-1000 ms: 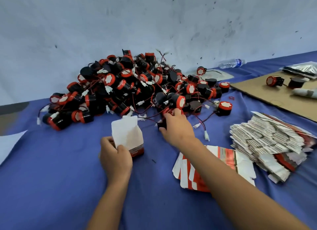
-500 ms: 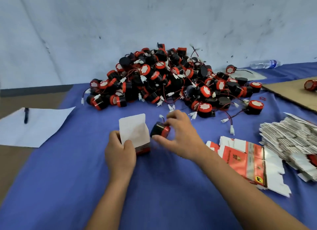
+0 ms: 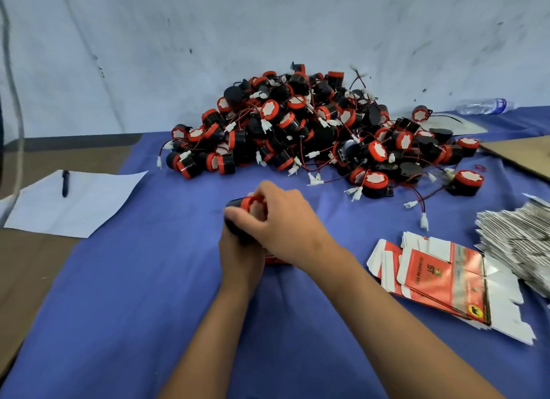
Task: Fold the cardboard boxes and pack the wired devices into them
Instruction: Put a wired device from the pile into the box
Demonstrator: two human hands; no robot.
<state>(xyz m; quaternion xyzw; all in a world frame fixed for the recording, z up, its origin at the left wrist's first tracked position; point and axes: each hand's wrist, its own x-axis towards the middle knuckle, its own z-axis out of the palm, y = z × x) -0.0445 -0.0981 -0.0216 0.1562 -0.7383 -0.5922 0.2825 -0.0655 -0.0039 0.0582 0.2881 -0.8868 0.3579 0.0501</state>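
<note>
Both my forearms reach in from the near edge and meet over the blue cloth (image 3: 125, 294). My right hand (image 3: 285, 223) crosses on top, its fingers curled round a black and red wired device (image 3: 242, 203), which sits tilted at the far left of my knuckles, thumb pressed along its black side. My left hand (image 3: 241, 254) lies underneath, mostly covered; only a sliver of the red box (image 3: 275, 261) shows beneath my right wrist, and I cannot tell how the left fingers lie round it. To my right, flat red and white box blanks (image 3: 440, 279) lie fanned on the cloth, and just beyond them a thick stack of more folded blanks (image 3: 518, 238) runs off the right edge. To my left, a white sheet of paper (image 3: 74, 202) overhangs the cloth edge with a dark pen (image 3: 65, 183) lying on it. Farther out, the big pile of wired devices (image 3: 312, 130) heaps up against the pale wall (image 3: 268, 26), loose white connectors trailing toward me. At the far right lie a brown cardboard sheet (image 3: 523, 154) and a plastic bottle (image 3: 485, 106) on its side.
</note>
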